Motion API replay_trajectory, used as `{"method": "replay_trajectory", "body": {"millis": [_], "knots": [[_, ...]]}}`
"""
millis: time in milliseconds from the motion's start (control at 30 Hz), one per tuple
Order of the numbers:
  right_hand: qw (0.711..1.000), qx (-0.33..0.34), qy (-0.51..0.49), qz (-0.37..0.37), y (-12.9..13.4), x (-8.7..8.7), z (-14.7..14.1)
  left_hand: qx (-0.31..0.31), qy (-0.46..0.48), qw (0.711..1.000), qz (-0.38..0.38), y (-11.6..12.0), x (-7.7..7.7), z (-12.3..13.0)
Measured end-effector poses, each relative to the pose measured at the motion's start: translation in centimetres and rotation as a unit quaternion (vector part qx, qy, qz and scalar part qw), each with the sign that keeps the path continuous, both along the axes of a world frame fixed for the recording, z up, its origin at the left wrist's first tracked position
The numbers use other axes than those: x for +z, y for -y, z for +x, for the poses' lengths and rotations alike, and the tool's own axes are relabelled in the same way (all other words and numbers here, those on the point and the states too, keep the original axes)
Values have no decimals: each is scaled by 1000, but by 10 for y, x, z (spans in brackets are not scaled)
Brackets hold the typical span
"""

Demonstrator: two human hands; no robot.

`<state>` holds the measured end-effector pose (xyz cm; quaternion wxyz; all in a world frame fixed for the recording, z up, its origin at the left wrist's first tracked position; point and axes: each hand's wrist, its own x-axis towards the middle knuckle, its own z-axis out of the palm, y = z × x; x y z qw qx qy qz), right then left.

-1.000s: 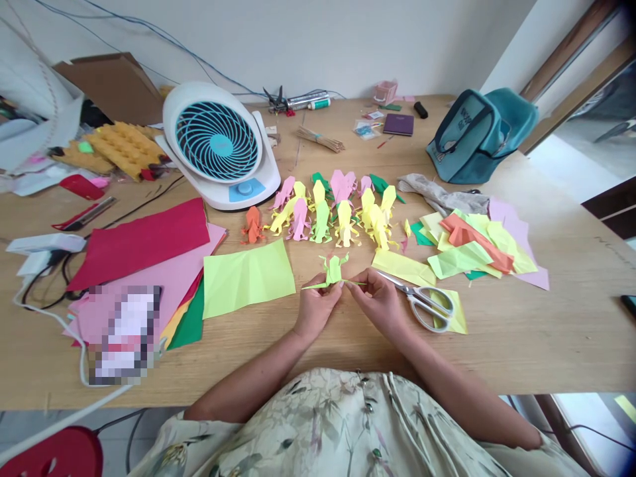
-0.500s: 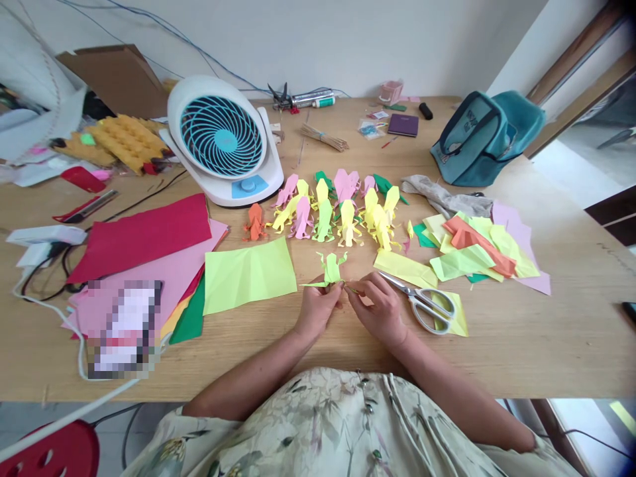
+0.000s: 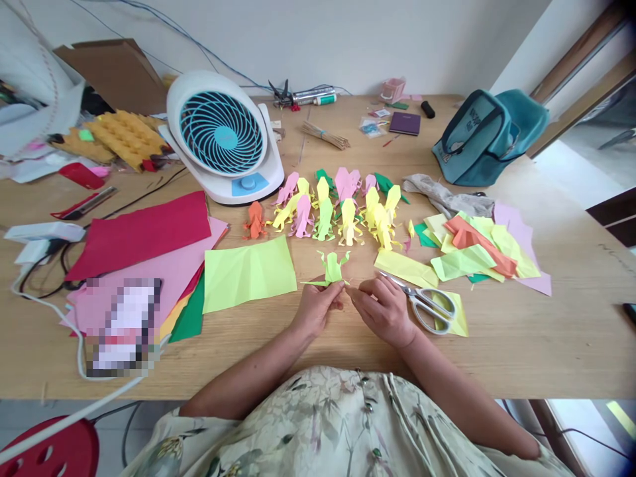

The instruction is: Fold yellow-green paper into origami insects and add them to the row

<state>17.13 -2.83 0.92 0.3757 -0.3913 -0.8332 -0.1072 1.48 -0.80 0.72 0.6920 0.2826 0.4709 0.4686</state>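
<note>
Lime-green origami frog (image 3: 332,267) just beyond the left hand (image 3: 316,309), near end pinched in it, right hand (image 3: 383,309) close beside, its hold unclear, scissors (image 3: 417,306) right of both.

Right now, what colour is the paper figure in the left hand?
The paper figure is light green; see the head view.

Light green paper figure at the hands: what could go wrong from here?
The light green paper figure has thin limbs, so the pinching left hand might crease or tear one.
The scissors lie right beside the right hand, which could brush the blades.
</note>
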Motion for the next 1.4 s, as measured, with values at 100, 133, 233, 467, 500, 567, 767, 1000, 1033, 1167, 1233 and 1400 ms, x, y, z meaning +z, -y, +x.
{"method": "replay_trajectory", "body": {"millis": [100,133,233,467,500,567,767,1000,1033,1167,1233,1400], "knots": [[1000,0,26,-8,0,-2,3,-11,22,1000,-9,0,2,-2],[999,-2,35,-11,1,-3,4,-14,31,999,-10,0,2,-2],[998,-9,50,-22,1,-5,6,-29,49,998,-16,1,2,-3],[997,21,14,-67,-1,-5,7,-41,38,998,-10,0,-3,-3],[996,27,-18,-86,-1,-4,6,-34,34,999,0,0,-4,-3],[982,24,-116,-144,-2,-1,3,-12,14,999,28,-1,-7,-2],[867,20,-320,-382,-5,3,-7,1,-76,990,119,-1,-15,-4],[864,32,-317,-390,-5,4,-9,-28,-111,983,142,1,-17,-5],[878,41,-301,-371,-5,5,-8,-29,-109,984,137,2,-16,-5],[907,67,-255,-327,-5,7,-6,-38,-96,988,117,2,-13,-4],[908,58,-252,-330,-5,5,-6,-29,-87,989,119,1,-13,-4],[909,34,-247,-334,-4,1,-8,-19,-81,988,128,-2,-9,-7]]}}
